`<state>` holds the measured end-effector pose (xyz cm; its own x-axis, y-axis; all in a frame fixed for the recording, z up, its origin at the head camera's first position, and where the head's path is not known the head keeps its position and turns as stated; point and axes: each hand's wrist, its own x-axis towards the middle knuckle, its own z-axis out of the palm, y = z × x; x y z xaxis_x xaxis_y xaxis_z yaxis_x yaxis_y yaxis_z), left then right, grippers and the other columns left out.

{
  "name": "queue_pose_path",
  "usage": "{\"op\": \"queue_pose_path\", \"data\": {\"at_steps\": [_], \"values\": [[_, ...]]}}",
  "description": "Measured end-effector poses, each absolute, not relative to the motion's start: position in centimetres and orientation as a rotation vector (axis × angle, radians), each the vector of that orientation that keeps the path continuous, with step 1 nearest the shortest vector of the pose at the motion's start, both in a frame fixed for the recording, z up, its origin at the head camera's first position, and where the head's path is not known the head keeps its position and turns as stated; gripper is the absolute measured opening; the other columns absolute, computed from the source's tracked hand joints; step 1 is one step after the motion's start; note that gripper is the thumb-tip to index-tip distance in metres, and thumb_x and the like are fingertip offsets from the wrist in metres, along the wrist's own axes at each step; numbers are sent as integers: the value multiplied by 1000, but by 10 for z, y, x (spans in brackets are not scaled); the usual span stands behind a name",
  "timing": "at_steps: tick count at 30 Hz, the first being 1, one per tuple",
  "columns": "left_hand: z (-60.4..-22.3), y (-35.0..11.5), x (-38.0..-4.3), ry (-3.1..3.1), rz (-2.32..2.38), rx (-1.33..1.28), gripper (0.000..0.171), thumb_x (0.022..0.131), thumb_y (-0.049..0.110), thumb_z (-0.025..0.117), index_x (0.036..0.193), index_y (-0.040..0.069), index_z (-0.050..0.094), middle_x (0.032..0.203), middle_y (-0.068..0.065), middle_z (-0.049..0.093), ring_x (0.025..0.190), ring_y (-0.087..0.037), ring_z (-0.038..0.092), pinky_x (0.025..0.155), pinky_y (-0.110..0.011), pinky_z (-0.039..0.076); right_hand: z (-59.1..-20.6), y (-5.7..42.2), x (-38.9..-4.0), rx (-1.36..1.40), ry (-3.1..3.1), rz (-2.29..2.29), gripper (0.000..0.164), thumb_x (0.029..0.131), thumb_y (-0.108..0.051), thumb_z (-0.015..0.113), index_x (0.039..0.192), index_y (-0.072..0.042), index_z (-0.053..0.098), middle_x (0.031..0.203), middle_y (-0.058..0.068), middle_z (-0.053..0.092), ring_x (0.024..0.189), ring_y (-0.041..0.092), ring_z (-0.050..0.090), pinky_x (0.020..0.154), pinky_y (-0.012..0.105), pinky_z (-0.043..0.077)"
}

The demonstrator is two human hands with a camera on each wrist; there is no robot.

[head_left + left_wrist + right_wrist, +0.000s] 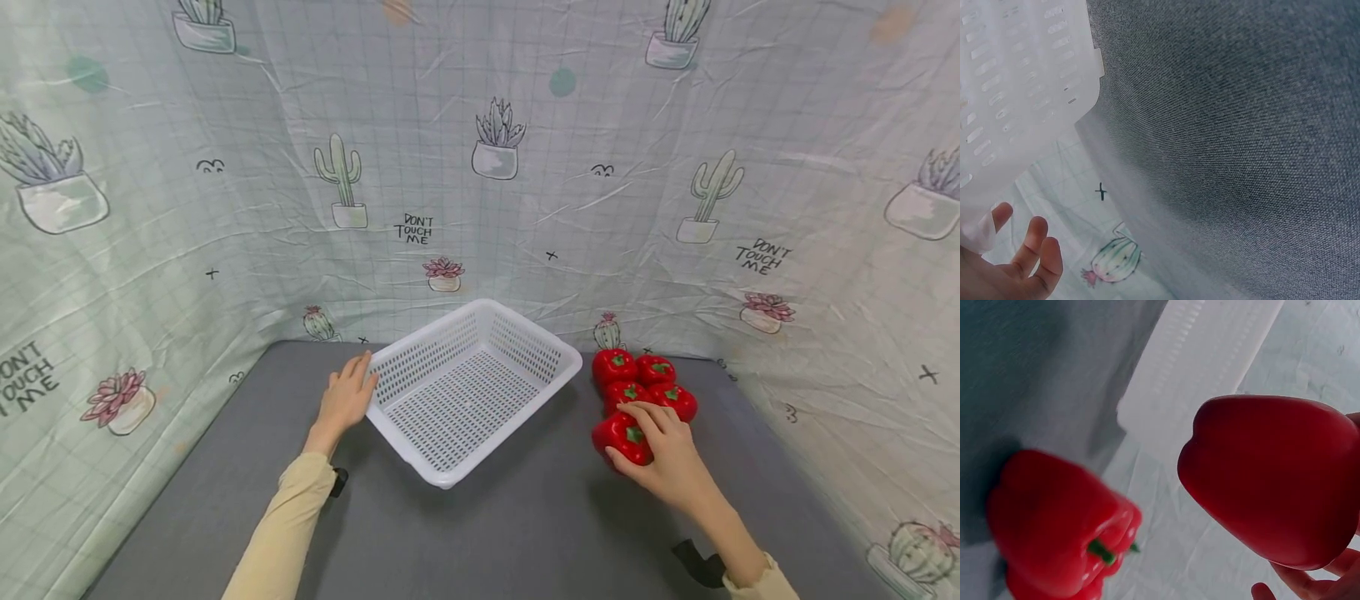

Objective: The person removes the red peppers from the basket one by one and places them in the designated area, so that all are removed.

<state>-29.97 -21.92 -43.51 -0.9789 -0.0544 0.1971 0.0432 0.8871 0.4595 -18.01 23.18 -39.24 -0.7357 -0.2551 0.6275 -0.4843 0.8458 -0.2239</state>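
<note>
My left hand (pixel 347 400) is at the left corner of a white perforated plastic basket (pixel 465 462), with the thumb over the rim and the fingers outside it. The left wrist view shows the basket's slotted outer wall (pixel 1016 75) and the left hand (pixel 1016 269) around its corner. My right hand (pixel 667 458) grips a red bell pepper (pixel 617 440) with a green stem, raised above the table. In the right wrist view, this pepper (pixel 1266 481) covers much of the right hand (pixel 1329 581); another bell pepper (pixel 1054 519) lies below it.
Several more red bell peppers (pixel 615 367) stand grouped right of the basket, behind the held one. The grey tabletop (pixel 480 542) extends in front. A cloth with cactus prints (pixel 495 208) hangs around the back and sides.
</note>
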Motion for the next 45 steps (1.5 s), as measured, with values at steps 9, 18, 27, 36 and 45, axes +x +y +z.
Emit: {"op": "queue_pose_path", "data": {"at_steps": [9,18,27,36,45], "values": [[-436,-222,-301,-2842,-694,15,54,95,32,32,142,8,21,142,-18,27,116,-43,34,89,-60,32,-395,259,-174,391,-2427,492,59,57,-18,80,110,-7,55,108,15,55,93,27,42,71,47,31],[-435,-223,-302,-2843,-695,15,54,95,32,32,142,7,22,142,-18,27,114,-43,34,88,-60,33,-396,292,-173,209,-2403,518,50,68,-18,73,112,-4,52,108,23,52,90,37,39,68,51,25],[-435,-221,-301,-2848,-699,3,54,95,32,32,142,7,22,142,-18,27,114,-44,35,87,-59,33,-411,314,-183,48,-2477,472,48,79,-28,63,116,-1,49,111,29,47,95,47,36,69,55,25],[-436,-218,-299,-2855,-709,9,54,95,32,31,142,8,21,143,-18,27,115,-43,34,90,-59,32,-424,325,-191,-5,-2574,434,48,82,-32,61,115,0,47,109,30,44,93,48,33,67,56,24],[-436,-220,-299,-2840,-728,8,54,95,32,32,142,8,22,142,-17,28,116,-42,34,90,-59,32,-437,333,-201,-23,-2680,381,52,83,-35,58,116,2,45,108,32,44,94,51,34,68,60,25]]}}
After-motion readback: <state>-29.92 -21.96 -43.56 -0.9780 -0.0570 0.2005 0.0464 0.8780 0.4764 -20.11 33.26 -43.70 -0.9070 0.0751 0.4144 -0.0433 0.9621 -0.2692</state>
